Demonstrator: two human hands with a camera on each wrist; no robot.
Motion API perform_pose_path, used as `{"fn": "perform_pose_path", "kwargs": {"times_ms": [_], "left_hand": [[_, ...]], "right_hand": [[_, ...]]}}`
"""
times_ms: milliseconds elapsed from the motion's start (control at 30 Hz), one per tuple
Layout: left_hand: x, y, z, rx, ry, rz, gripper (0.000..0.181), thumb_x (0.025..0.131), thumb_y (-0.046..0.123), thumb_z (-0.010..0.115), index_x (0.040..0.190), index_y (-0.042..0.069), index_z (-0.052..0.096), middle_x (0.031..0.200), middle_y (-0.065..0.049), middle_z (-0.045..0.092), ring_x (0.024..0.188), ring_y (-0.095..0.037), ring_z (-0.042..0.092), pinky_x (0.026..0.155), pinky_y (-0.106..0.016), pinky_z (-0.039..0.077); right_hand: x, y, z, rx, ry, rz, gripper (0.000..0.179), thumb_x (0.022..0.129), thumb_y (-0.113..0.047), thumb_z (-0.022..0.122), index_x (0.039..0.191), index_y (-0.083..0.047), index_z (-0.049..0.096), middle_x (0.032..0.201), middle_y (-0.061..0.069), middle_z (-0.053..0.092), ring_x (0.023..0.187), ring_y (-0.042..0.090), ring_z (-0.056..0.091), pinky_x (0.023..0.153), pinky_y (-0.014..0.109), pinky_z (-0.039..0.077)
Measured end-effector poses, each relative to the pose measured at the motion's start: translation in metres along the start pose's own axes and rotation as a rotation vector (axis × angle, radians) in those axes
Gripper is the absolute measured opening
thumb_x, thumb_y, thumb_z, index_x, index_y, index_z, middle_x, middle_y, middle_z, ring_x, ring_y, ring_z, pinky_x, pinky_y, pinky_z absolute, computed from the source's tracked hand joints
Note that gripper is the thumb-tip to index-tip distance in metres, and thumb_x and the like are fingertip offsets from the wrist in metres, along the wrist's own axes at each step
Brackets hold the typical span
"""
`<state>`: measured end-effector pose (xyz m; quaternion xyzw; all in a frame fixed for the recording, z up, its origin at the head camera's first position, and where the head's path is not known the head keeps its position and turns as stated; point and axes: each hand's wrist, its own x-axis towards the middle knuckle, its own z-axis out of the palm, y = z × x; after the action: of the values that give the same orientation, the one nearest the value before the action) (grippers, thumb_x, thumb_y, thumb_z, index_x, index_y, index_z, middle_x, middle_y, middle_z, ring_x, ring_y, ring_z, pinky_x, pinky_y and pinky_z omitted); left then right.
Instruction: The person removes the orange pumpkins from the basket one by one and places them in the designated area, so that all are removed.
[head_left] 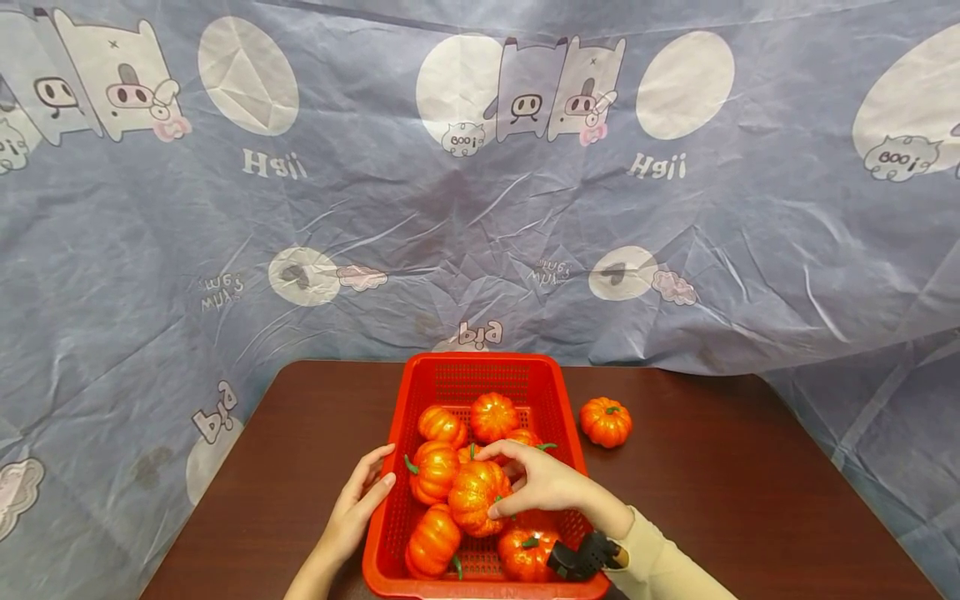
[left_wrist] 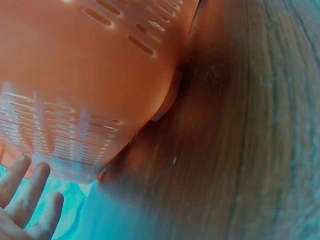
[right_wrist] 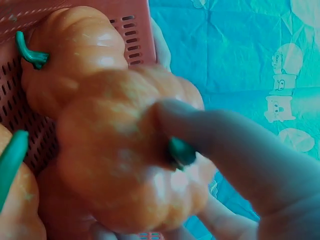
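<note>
Head view: over the red basket (head_left: 465, 588), the right hand (head_left: 550, 483) pinches an orange pumpkin (head_left: 472, 497) (whether it rests on those beneath, I cannot tell); the left hand (head_left: 354, 504), fingers loosely extended, touches the basket's left rim; a lone pumpkin (head_left: 606, 423) sits right of the basket.

So we've got the basket (head_left: 487, 588) on the table (head_left: 712, 483), with the cloth (head_left: 465, 217) hanging behind it. Just right of the basket, nearer its far end, one loose pumpkin (head_left: 606, 422) sits on the table. Inside the basket we count a far-left pumpkin (head_left: 441, 427), a far-middle pumpkin (head_left: 493, 417), a mid-left pumpkin (head_left: 435, 472), a near-left pumpkin (head_left: 433, 546) and a near-right pumpkin (head_left: 525, 558), plus others partly hidden. Our left hand (head_left: 356, 504) is at the basket's left rim; our right hand (head_left: 547, 485) is over its middle, gripping another pumpkin (head_left: 474, 497).
</note>
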<state>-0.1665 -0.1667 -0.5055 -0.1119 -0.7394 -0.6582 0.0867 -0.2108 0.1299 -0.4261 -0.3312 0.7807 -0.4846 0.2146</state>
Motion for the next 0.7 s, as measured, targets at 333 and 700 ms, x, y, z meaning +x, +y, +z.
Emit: {"fn": "perform_pose_path", "kwargs": {"times_ms": [333, 700], "left_hand": [[0.000, 0.000, 0.000, -0.003, 0.006, 0.006, 0.039, 0.095, 0.010, 0.052, 0.134, 0.012, 0.047, 0.133, -0.012, 0.050, 0.117, -0.009, 0.046, 0.094, -0.018, 0.035], [0.000, -0.001, 0.000, 0.015, 0.001, 0.005, 0.039, 0.096, 0.012, 0.051, 0.135, 0.013, 0.046, 0.135, -0.011, 0.048, 0.120, -0.010, 0.044, 0.095, -0.019, 0.034]], "right_hand": [[-0.001, -0.008, -0.010, 0.029, 0.206, 0.005, 0.059, 0.076, -0.019, 0.078, 0.129, -0.015, 0.052, 0.131, 0.009, 0.049, 0.092, 0.021, 0.058, 0.080, 0.033, 0.049], [-0.016, -0.018, -0.034, 0.175, 0.365, -0.048, 0.061, 0.081, -0.007, 0.071, 0.136, -0.005, 0.044, 0.126, 0.021, 0.051, 0.099, 0.027, 0.060, 0.078, 0.032, 0.051]]}}
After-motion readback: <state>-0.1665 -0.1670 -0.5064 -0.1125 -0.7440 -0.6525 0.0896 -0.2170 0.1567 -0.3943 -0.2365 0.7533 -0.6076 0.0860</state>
